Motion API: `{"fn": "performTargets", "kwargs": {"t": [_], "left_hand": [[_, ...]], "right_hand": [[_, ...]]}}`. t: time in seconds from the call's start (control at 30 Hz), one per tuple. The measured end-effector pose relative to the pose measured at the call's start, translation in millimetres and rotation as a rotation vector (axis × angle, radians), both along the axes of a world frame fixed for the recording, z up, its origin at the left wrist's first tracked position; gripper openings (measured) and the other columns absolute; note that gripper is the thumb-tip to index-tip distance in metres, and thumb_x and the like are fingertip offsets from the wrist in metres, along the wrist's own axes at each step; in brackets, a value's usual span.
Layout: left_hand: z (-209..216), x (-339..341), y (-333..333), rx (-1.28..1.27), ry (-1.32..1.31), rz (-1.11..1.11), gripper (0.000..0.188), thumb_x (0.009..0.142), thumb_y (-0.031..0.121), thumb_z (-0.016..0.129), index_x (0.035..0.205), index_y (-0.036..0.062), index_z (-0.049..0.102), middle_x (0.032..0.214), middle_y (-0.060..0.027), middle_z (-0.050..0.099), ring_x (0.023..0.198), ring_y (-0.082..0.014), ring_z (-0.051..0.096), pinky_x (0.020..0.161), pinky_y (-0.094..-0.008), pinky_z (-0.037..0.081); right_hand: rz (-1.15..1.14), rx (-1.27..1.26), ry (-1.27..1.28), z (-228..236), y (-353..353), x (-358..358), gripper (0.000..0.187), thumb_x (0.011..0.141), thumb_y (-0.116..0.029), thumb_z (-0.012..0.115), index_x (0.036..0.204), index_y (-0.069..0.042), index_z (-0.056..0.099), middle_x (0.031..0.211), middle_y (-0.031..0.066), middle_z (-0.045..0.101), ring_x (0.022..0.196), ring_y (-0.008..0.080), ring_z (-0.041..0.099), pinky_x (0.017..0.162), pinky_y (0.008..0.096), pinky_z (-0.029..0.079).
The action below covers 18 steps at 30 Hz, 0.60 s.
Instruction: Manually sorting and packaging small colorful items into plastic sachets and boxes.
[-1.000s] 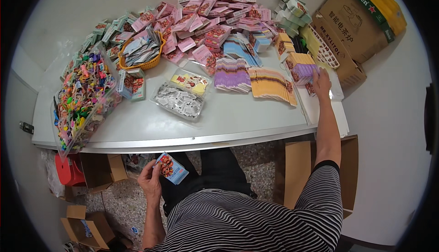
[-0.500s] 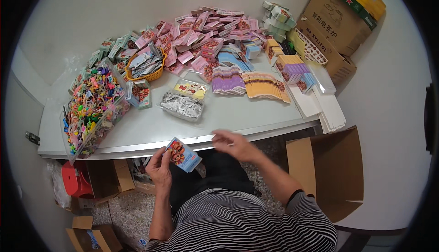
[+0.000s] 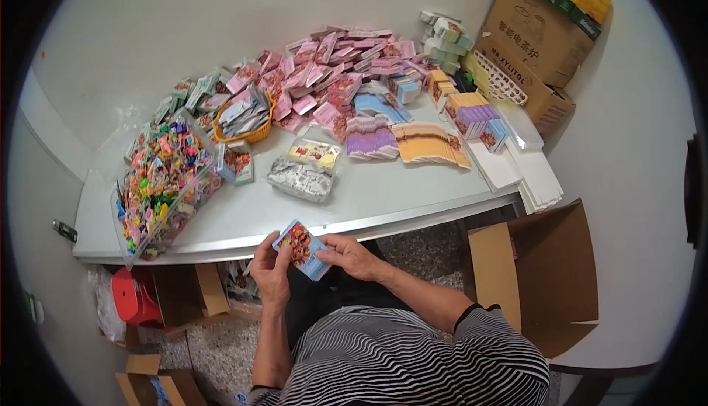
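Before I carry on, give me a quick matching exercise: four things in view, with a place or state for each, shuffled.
1. Blue pack
2. Yellow basket
3. Colourful trinkets
4. Orange packets

A. Toward the left end of the table
B. Held by left hand and right hand
C. Right of the purple packets
D. Filled with silvery packets

Pairs: 1-B, 2-D, 3-A, 4-C

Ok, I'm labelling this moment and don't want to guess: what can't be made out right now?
All in the head view:
- Blue packet: its underside, turned away from the camera.
- Left hand and right hand: any fingers behind the packet, which hides them.
- Yellow basket: its bottom, covered by packets.
- White slips: too small and blurred to count.
- Lower-left carton: cut off by the picture's lower edge.
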State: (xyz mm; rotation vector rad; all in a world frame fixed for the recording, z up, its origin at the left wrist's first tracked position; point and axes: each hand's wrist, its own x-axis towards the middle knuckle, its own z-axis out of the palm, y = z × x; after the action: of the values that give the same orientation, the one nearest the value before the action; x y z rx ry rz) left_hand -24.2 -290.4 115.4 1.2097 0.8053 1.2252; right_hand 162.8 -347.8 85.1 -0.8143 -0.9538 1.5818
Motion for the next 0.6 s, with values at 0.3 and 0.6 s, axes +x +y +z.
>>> {"fn": "performTargets", "kwargs": {"t": [0.3,0.6], "left_hand": [[-14.8,3.2,36.9,0.034,-0.004,-0.115,0.027,0.099,0.005,0.064,0.125,-0.0030,0.064,0.106,-0.0070,0.070,0.094,-0.0104,0.064,0.085,-0.0239,0.052],[-10.4,-9.2,44.1,-0.419,-0.135,-0.190,0.038,0.106,0.026,0.053,0.131,-0.0023,0.060,0.120,-0.0118,0.068,0.105,-0.0142,0.065,0.085,-0.0279,0.056]], "right_hand": [[-0.202,0.075,-0.135,-16.5,25.0,1.4,0.035,0.097,-0.012,0.067,0.130,-0.001,0.058,0.106,0.0008,0.067,0.092,0.0076,0.063,0.080,0.0233,0.050],[-0.376,0.638,-0.843,-2.2,57.6,19.8,0.049,0.069,0.010,0.064,0.110,-0.015,0.076,0.138,0.0130,0.056,0.134,0.0315,0.047,0.111,0.0395,0.039]]}}
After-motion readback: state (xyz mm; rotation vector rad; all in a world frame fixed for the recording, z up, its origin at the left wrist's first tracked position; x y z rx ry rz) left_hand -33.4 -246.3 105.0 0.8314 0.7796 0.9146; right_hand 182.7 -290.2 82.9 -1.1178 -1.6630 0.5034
